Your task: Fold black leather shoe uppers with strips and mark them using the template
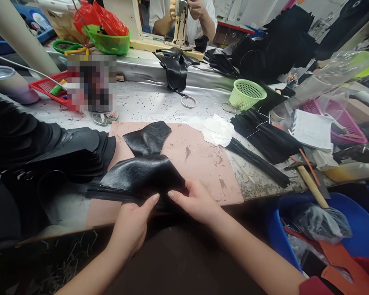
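Note:
A shiny black leather piece (141, 174) with a zipper along its lower left edge lies over the front of a pinkish board (199, 164). My left hand (133, 221) grips its near edge, thumb on top. On the right side of the same edge, my right hand (197, 200) pinches it, the two thumbs almost meeting. The fingers under the leather are hidden. Just behind lies a second black leather piece (149, 137), flat on the board and partly covered by the first.
Stacked black pieces (49, 143) crowd the left. To the right are white cut pieces (217, 130), black zipper strips (261, 162), a hammer (312, 184) and a green basket (247, 94). A blue tub (276, 233) stands below the edge. Behind, a person (184, 20) works at a sewing machine.

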A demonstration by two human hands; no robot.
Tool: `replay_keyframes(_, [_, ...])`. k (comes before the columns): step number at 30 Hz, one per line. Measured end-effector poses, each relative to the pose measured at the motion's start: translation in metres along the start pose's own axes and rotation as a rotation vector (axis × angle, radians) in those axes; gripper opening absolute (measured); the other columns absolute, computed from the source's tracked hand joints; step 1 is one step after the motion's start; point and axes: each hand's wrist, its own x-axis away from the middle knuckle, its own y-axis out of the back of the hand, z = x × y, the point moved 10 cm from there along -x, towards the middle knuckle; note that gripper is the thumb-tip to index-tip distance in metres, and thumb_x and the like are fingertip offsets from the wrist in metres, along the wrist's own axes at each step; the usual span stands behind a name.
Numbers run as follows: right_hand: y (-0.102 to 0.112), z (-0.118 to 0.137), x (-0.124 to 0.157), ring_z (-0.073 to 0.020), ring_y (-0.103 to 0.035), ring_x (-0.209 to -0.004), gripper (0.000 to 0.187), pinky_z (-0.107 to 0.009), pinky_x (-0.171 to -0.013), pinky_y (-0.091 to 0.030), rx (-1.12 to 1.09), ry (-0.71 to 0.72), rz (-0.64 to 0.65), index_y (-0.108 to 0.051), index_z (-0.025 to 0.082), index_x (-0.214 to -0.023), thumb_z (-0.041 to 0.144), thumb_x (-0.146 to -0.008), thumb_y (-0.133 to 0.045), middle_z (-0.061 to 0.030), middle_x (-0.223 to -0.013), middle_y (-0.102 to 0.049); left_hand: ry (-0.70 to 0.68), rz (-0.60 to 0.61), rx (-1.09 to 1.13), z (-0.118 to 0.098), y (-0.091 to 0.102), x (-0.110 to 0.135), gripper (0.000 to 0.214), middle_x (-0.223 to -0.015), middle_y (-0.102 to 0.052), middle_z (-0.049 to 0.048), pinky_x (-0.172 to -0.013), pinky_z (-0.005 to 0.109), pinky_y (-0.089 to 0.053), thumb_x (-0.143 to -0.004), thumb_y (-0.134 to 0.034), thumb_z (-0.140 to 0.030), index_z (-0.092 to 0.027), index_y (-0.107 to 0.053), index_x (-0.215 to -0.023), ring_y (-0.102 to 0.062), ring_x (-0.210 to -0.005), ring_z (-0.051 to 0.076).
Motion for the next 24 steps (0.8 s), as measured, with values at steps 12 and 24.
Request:
replay_keyframes(12, [-0.002, 0.004, -0.001, -0.0155, -0.057, -0.063, 0.018, -0.023, -0.054, -0.045, -0.072, 0.043, -0.033, -0.063, 0.014, -0.069, 0.032, -0.073, -0.061, -0.0011, -0.063, -0.06, 0.104, 0.168, 0.174, 0.027, -0.017, -0.007, 0.025, -0.083, -0.074, 0.0056, -0.086, 0.034, -0.05, -0.057, -0.078, -0.025, -0.014, -0.071, -0.079, -0.065, -0.092, 0.024])
replay_keyframes(24, [0.004, 0.008, -0.003, -0.0153, -0.057, -0.073, 0.015, -0.027, -0.065, -0.046, -0.088, 0.102, 0.026, -0.06, 0.017, -0.072, 0.032, -0.068, -0.061, -0.0029, -0.085, -0.058, 0.08, 0.219, 0.201, 0.016, -0.025, -0.004, 0.033, -0.082, -0.073, 0.0059, -0.078, 0.036, -0.053, -0.053, -0.079, -0.025, -0.014, -0.07, -0.083, -0.065, -0.089, 0.027])
